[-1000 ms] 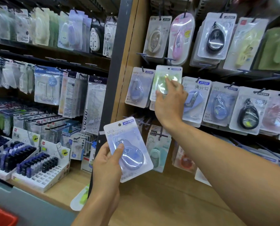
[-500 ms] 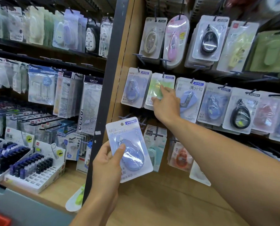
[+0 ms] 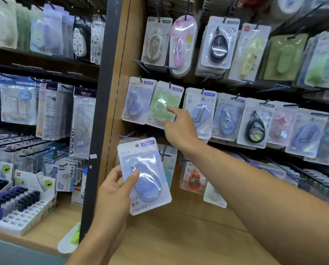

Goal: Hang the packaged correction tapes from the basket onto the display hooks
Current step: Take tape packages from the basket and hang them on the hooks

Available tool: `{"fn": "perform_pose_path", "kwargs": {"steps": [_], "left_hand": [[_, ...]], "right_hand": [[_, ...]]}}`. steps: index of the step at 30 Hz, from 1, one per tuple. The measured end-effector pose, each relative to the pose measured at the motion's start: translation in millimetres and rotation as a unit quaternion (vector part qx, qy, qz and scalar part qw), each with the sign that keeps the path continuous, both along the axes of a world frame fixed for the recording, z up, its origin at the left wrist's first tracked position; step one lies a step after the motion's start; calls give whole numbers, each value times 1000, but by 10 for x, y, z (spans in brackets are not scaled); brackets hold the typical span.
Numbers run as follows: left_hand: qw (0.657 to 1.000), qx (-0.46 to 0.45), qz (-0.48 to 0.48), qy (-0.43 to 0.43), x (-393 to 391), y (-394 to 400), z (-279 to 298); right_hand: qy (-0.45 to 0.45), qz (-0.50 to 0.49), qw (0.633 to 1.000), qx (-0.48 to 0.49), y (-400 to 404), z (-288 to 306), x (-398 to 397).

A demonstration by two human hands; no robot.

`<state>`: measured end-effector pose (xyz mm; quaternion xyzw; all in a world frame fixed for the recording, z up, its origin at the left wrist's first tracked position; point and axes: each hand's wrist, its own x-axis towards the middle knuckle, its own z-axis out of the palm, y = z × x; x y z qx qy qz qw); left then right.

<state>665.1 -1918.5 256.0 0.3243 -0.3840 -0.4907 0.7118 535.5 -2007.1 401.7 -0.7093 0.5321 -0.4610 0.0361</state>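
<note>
We hold a blue packaged correction tape [image 3: 144,175] in our left hand [image 3: 114,190], thumb pressed across the blister and fingers curled behind the card, face toward us and hang hole uppermost so it can go straight onto a peg. It sits in front of the wooden display panel [image 3: 119,92], below the middle row of hooks and near the panel's left edge. Our right hand [image 3: 179,127] reaches up to that middle row with fingers loosely extended, grasping nothing; the index fingertip touches the lower right of the green pack [image 3: 164,104], which hangs on its hook [image 3: 169,84] just beside a blue pack [image 3: 137,100] at the row's left end (a match for the one we carry, by the look of the card). The touch reads as steadying the green pack. We judge the blue tape belongs on that leftmost hook. The basket is out of view.
</note>
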Motion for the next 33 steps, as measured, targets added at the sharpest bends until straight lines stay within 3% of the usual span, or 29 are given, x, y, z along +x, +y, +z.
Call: {"fn": "perform_pose_path", "kwargs": {"steps": [3,7,12,18,22,24,28,33], "left_hand": [[1000,-15,-19,-3,-133,20,53],[998,-43,-44,21,-431,92,175],[998,-47,-38,16,-930,180,252],[998,-26,-63,-17,-1416,326,247],[998,-42,-40,-29,-1678,281,451],[994,-77,-26,-68,-1796,143,651],[955,-157,46,-247,-1976,-232,1190],[920,-147,54,-360,-2007,-581,1662]], "right_hand": [[-51,83,995,-23,434,-195,-167],[-94,148,984,14,954,-568,-492],[-46,97,994,26,1199,-945,-938],[-24,77,996,34,1420,-1006,-1494],[-5,55,998,-21,1349,-973,-1711],[-6,33,997,-74,1175,-853,-1787],[-54,5,987,-151,722,-396,-1851],[-21,-49,991,-122,362,4,-1803]]}}
